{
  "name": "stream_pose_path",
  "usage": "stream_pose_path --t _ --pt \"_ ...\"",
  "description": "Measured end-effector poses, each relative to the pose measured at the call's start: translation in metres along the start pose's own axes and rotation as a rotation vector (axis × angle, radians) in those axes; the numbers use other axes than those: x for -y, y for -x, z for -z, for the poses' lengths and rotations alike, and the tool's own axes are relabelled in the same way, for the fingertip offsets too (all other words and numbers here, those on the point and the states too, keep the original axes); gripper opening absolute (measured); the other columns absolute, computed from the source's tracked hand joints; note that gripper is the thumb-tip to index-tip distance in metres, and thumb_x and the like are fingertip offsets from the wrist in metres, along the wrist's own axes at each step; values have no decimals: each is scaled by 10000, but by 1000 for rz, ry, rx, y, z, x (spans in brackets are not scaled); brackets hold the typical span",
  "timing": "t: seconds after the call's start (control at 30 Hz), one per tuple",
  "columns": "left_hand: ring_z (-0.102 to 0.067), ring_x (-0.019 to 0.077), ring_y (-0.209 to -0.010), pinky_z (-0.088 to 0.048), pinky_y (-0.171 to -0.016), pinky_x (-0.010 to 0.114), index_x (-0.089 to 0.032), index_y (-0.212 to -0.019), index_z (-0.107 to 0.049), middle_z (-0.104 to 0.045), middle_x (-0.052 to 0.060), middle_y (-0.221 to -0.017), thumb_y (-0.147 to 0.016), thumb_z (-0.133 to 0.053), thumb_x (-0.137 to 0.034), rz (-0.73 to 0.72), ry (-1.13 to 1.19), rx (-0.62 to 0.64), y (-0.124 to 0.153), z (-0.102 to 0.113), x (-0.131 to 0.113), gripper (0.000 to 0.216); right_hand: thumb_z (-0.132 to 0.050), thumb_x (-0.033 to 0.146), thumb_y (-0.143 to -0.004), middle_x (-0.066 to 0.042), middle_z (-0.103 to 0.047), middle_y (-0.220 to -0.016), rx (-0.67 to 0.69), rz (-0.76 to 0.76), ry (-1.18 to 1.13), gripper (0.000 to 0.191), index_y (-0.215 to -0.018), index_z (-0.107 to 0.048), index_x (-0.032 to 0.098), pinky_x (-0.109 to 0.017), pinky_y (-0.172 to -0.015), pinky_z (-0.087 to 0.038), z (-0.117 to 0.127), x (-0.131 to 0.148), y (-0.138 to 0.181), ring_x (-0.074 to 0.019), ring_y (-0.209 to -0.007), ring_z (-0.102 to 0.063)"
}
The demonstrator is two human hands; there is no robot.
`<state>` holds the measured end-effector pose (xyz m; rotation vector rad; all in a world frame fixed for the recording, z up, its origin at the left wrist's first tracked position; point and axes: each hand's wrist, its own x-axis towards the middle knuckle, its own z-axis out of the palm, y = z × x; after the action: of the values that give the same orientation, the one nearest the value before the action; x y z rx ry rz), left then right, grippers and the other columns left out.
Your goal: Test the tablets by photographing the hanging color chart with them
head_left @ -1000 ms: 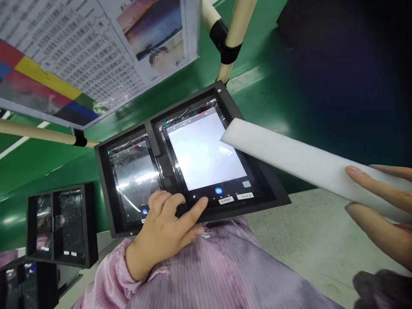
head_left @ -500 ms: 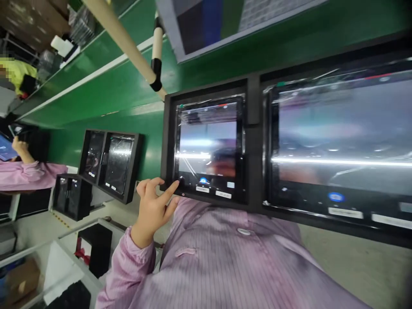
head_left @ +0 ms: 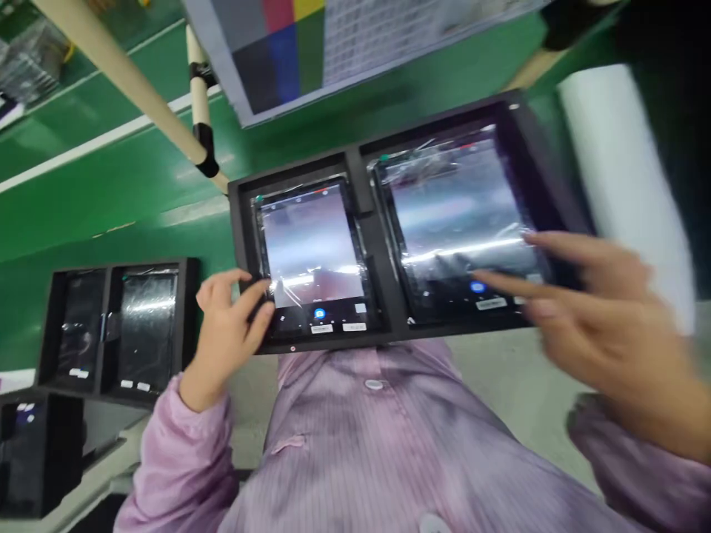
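Note:
A black tray (head_left: 366, 189) holds two lit tablets side by side, just beyond my pink-smocked chest. My left hand (head_left: 225, 329) grips the tray's left rim, fingers curled over the edge and thumb pressed on the lower left corner of the left tablet (head_left: 311, 252). My right hand (head_left: 600, 326) is blurred, its fingers stretched out. Its index fingertip reaches the blue button near the bottom of the right tablet (head_left: 449, 215). A white foam sheet (head_left: 622, 170) lies behind that hand, at the tray's right side.
A second black tray (head_left: 189, 326) with two dark tablets stands at the left on the green surface (head_left: 111, 192). Above hang a colour test chart (head_left: 311, 44) and a beige pipe frame (head_left: 127, 81). A black box (head_left: 38, 451) sits at bottom left.
The view has swung back to the right and pulled away from the tray. My right hand has come in over the right tablet, and my left thumb has moved onto the left tablet's corner.

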<state>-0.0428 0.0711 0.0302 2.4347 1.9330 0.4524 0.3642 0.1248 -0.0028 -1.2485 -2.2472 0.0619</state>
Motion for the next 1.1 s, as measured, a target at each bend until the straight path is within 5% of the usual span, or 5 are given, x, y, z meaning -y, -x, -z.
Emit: stream_pose_path --t 0.27,0.6,0.87,0.97,1.1 --pt "-556 359 -1290 -346 -1090 547 -149 -1413 -540 -617 175 -1390 -1004 -384 -329 43 -80 243 -145 -17 29 473 -529 211 -991 -47 -604 -1306 -44 98 61 266 -954 -791 245 -463 -950 -379 -22 32 -1 -284 -1228 -534" --pt "-686 344 -1036 -471 -929 457 -161 -1127 -605 -739 154 -1021 -992 -417 -384 177 -72 349 -187 -14 24 321 -468 228 -997 -64 -615 -1251 -204 13 -160 302 -1007 -769 245 -421 -930 -484 -31 13 3 -210 -1096 -606" --pt "-670 263 -899 -492 -852 386 -214 -1033 -565 -715 84 -967 -987 -406 -438 127 39 46 -157 76 -5 278 -482 302 -1011 -78 -617 -1263 -156 100 -203 337 -1299 -651 255 -400 -945 -520 -31 38 -29 -209 -1122 -611" --pt "-654 241 -874 -502 -857 385 -211 -1020 -578 -700 66 -953 -960 -459 -456 30 97 -109 -117 121 -27 279 -483 405 -1017 -92 -599 -1322 -100 68 -517 536 -1527 -419 253 -392 -989 -532 -37 62 -46 -205 -1159 -612" --pt "-635 268 -1127 -480 -1023 452 -225 -1234 -544 -667 103 -1172 -938 -551 -476 -32 242 -312 -43 123 -31 388 -517 663 -938 -116 -636 -1259 -75 -192 -1090 610 -1336 -617 212 -422 -1049 -517 -68 78 -52 -251 -1160 -622"
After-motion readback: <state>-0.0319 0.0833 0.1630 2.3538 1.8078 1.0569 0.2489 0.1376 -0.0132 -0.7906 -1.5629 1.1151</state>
